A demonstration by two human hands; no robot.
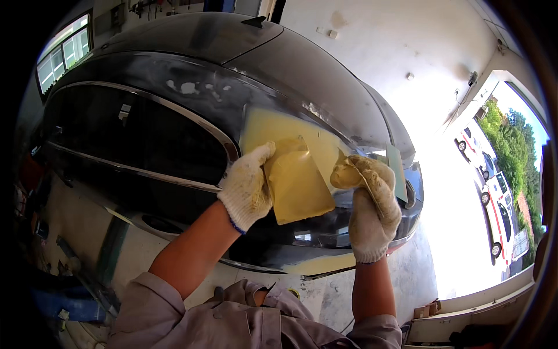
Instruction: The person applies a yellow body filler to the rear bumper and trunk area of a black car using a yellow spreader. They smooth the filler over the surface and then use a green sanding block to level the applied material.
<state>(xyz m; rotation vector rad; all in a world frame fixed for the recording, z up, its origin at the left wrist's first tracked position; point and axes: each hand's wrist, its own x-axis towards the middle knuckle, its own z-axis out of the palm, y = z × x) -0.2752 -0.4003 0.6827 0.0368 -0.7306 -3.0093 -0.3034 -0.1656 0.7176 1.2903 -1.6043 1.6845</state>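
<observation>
The board (302,195) of yellow paste is gripped along its left edge by the gloved left hand (247,185), before the dark car's (226,102) rear side. The gloved right hand (376,203) is partly curled — how firmly, and on what, cannot be told. A broad yellow patch (264,124) appears already coated; pale scuffed spots (188,88) toward the roof seem left uncoated.
</observation>
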